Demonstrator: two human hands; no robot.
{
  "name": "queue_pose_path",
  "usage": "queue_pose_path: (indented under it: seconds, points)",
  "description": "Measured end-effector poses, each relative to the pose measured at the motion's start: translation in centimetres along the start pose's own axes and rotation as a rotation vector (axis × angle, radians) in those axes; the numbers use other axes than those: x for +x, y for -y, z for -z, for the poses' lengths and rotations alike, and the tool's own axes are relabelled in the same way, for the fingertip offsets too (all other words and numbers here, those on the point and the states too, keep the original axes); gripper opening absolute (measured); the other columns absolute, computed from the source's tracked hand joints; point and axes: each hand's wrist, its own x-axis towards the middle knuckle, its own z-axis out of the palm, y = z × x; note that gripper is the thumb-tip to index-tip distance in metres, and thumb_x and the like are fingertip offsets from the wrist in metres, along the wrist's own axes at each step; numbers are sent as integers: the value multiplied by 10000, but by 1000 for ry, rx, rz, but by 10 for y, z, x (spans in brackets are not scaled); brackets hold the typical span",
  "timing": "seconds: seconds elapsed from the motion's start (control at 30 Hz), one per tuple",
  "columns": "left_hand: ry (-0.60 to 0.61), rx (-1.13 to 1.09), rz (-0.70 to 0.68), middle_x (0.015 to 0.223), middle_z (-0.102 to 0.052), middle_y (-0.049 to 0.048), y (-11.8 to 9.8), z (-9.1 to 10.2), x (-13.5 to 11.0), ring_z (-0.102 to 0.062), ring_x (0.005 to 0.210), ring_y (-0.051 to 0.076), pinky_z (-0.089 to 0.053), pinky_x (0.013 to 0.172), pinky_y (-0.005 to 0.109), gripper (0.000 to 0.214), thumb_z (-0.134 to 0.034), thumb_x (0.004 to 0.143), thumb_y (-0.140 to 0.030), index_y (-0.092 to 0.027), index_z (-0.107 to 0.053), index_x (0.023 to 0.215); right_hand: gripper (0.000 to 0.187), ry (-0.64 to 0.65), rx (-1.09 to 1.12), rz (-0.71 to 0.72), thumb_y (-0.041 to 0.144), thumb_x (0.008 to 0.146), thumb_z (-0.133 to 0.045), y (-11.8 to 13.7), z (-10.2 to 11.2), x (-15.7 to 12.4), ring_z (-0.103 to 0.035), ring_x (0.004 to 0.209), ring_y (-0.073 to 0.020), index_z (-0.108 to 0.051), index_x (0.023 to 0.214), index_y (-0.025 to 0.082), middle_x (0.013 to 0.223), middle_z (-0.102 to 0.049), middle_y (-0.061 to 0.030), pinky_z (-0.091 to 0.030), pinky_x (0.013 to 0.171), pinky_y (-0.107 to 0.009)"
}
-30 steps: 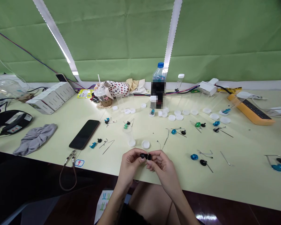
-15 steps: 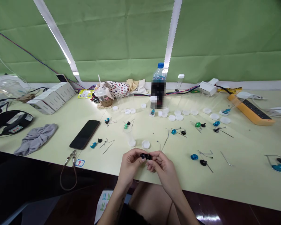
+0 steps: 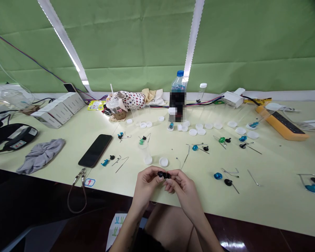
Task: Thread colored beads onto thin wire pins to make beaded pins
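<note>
Between my two hands, over the table's front edge, is a small shiny black plastic part (image 3: 163, 174). My left hand (image 3: 147, 180) pinches its left end with thumb and fingers. The right end is pinched by my right hand (image 3: 180, 182); whether it is one piece or two joined, I cannot tell. Just beyond my fingers lie a white round cap (image 3: 163, 161) and a clear tube (image 3: 145, 151) with a white end. Thin bent metal rods (image 3: 185, 156) lie past my right hand. A blue knob (image 3: 217, 176) and a black disc-headed part (image 3: 228, 182) rest farther right.
A phone (image 3: 95, 151) and a grey cloth (image 3: 42, 155) lie to the left. Several white caps (image 3: 193, 132) spread across the back, near a dark drink bottle (image 3: 177, 96) and a lidded cup (image 3: 117, 109). An orange power strip (image 3: 286, 126) is at back right.
</note>
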Motion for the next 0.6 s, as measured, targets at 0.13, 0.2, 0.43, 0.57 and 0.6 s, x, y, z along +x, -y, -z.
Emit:
queue_pose_path:
  seconds: [0.13, 0.2, 0.43, 0.57, 0.6]
  points:
    - [1, -2, 3, 766, -704, 45, 1, 1, 0, -616, 714, 164, -479, 685, 263, 111, -742, 755, -207, -164, -736, 858, 203, 2, 4, -1, 385, 889, -586, 1, 0, 0, -605, 652, -152, -614, 957, 197, 730, -669, -11, -481, 610, -273]
    - [0, 1, -1, 765, -705, 48, 2, 1, 1, -620, 717, 169, -483, 689, 269, 117, -747, 754, -218, -161, -734, 855, 218, 5, 0, 1, 401, 893, -579, 1, 1, 0, -603, 653, -154, -618, 958, 196, 733, -670, -13, -481, 610, -274]
    - [3, -16, -1, 775, -706, 39, 2, 0, 0, -612, 721, 153, -477, 698, 252, 107, -752, 755, -208, -168, -733, 852, 237, 11, -9, 3, 412, 899, -574, 2, 1, -1, -604, 661, -156, -630, 974, 195, 733, -662, -15, -485, 618, -276]
    - [-18, -5, -17, 822, -710, 49, 2, 0, 0, -614, 758, 165, -478, 720, 260, 105, -731, 768, -205, -169, -730, 866, 261, -5, 17, 2, 389, 874, -615, -2, 1, 1, -621, 702, -162, -616, 1066, 212, 752, -632, 3, -496, 654, -282]
    - [-28, 1, -24, 830, -708, 49, 2, 0, 0, -613, 772, 166, -476, 728, 259, 104, -726, 770, -199, -169, -730, 870, 271, -8, 25, 3, 378, 861, -634, -2, 1, 1, -624, 716, -162, -608, 1077, 217, 778, -633, 2, -499, 666, -284]
